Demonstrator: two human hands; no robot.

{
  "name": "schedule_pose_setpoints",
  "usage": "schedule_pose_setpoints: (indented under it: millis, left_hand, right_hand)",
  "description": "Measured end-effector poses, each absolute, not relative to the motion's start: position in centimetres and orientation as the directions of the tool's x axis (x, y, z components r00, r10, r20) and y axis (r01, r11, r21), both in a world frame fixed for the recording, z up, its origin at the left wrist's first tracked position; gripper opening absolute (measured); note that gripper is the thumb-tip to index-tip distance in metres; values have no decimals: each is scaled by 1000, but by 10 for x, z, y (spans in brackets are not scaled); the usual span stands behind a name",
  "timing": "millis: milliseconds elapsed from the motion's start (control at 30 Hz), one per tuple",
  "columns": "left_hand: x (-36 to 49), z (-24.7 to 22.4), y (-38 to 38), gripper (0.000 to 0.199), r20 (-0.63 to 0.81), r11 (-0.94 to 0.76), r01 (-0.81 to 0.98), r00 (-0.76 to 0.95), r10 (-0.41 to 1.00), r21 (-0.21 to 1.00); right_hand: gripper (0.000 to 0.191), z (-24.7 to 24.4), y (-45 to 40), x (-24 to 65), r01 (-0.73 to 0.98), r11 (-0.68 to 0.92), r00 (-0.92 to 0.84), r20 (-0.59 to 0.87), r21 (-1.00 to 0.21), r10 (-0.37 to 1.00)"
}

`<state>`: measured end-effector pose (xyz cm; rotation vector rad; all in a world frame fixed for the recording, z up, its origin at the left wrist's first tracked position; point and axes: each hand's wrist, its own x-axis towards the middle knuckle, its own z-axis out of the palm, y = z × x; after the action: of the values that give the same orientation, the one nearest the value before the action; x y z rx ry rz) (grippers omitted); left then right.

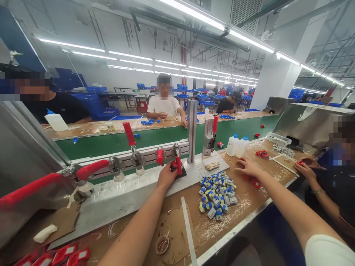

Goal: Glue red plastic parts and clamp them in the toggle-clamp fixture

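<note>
My left hand (pixel 167 175) is at a toggle clamp with a red handle (pixel 179 165), near the right end of the metal fixture. Its fingers curl round something at the clamp's base that I cannot make out. My right hand (pixel 247 167) reaches over the bench on the right, fingers apart, with nothing visible in it. Just beneath that hand and wrist lie some red parts (pixel 255 182). A pile of small grey, blue and yellow blocks (pixel 217 194) sits on the cardboard between my arms.
Two white bottles (pixel 237 146) stand behind my right hand. More red-handled clamps (pixel 93 169) line the fixture at left. A green conveyor (pixel 172 135) runs behind it. Other people sit across the conveyor and at right, where a person's hands (pixel 306 167) hold a red part.
</note>
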<state>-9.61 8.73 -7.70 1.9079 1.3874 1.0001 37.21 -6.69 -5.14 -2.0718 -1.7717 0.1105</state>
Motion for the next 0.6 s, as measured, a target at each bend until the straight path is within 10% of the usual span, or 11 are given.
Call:
schedule_pose_setpoints:
  millis: [233, 467, 600]
  left_hand:
    - [-96, -72, 88, 49, 233, -295, 506, 184, 955, 810]
    - [-97, -72, 82, 57, 220, -264, 482, 147, 964, 835]
    - [-127, -55, 40, 62, 192, -313, 712, 248, 950, 629]
  right_hand:
    - [79, -56, -114, 396, 958, 23, -28, -14, -286, 999]
    - [43, -83, -159, 379, 942, 104, -1, 308, -319, 951]
    - [39, -87, -157, 360, 917, 147, 6, 382, -370, 924]
